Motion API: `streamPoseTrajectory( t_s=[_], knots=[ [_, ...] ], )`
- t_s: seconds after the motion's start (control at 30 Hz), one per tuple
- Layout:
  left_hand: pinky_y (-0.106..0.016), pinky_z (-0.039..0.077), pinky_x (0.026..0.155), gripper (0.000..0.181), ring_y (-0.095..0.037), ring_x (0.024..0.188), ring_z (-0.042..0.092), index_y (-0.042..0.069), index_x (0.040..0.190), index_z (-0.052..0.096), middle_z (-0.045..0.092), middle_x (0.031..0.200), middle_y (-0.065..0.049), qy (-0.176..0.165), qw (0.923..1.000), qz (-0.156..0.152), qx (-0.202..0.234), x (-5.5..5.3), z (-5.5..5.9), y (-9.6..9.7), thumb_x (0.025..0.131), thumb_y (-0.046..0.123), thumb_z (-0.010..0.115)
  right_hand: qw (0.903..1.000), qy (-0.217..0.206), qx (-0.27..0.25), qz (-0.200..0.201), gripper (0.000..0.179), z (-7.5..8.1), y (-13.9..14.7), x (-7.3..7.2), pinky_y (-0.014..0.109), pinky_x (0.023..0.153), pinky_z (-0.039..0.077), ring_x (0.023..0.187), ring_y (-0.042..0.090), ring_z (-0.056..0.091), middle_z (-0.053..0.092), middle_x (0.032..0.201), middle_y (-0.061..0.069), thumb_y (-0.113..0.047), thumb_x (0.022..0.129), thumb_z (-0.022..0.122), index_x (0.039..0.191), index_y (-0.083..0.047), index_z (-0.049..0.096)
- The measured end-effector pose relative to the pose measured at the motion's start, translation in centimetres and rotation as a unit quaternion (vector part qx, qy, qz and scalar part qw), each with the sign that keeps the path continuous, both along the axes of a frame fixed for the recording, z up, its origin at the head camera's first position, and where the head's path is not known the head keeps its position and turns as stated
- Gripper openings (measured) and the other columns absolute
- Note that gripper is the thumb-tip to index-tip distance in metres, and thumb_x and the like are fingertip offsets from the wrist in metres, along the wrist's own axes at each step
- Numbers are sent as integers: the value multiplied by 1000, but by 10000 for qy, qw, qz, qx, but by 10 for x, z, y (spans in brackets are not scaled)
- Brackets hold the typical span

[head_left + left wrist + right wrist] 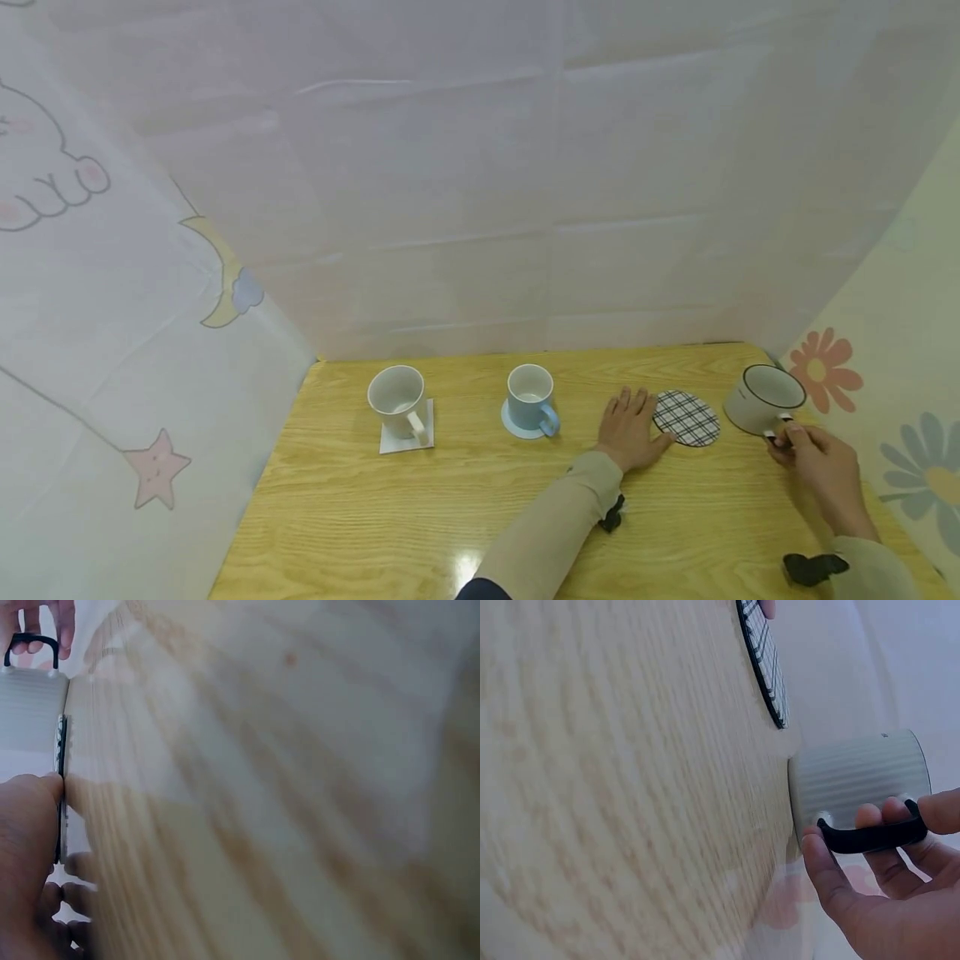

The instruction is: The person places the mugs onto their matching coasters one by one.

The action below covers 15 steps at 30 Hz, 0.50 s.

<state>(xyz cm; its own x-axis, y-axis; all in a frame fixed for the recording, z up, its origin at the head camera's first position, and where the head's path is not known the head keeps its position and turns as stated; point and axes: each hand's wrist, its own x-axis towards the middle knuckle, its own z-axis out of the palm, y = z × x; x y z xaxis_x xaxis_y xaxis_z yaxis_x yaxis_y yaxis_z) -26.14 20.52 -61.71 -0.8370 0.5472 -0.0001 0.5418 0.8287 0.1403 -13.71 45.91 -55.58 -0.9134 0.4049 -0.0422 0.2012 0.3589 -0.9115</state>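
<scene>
A round black-and-white checked coaster (686, 418) lies on the wooden table. My left hand (630, 429) rests flat beside it with fingers extended, its thumb (46, 784) touching the coaster's near left edge. Right of the coaster stands a white ribbed mug (761, 402) with a dark rim, apparently upright on the table. My right hand (825, 475) holds this mug by its black handle (874, 838), thumb on one side and fingers curled through and around it. The mug sits apart from the coaster.
Left of my hands, a blue-and-white mug (529, 402) stands on a light blue round coaster (517, 428). Farther left, a white mug (396, 398) stands on a white square coaster (395, 446). A pale sheet (450, 208) hangs behind the table, with printed sheets at both sides.
</scene>
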Motion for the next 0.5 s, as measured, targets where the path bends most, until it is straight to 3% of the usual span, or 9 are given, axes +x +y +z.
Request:
streamPoseTrajectory(
  t_s=[0.2,0.33,0.5],
  knots=[
    [-33,22,134,74,-17,166,19,39,170,24,21,176,19,105,9998,-9,-185,3,6,-1,106,75,31,9998,-187,-80,-59,48,6,-2,-4,18,72,63,78,-7,72,69,88,-9,-33,116,42,104,4,71],
    [-34,21,134,74,-18,166,17,40,171,22,20,176,22,98,9997,6,-234,3,6,0,106,76,29,9997,-205,-92,-48,50,8,-2,-5,19,72,64,78,-7,72,68,87,-11,-32,116,43,105,9,70],
    [-34,20,135,74,-17,167,15,40,171,20,19,176,22,28,9997,-11,-238,2,5,1,106,75,28,9956,47,-922,-132,45,6,-2,-3,19,72,64,77,-3,74,68,85,-16,-29,114,50,102,8,72]
  ],
)
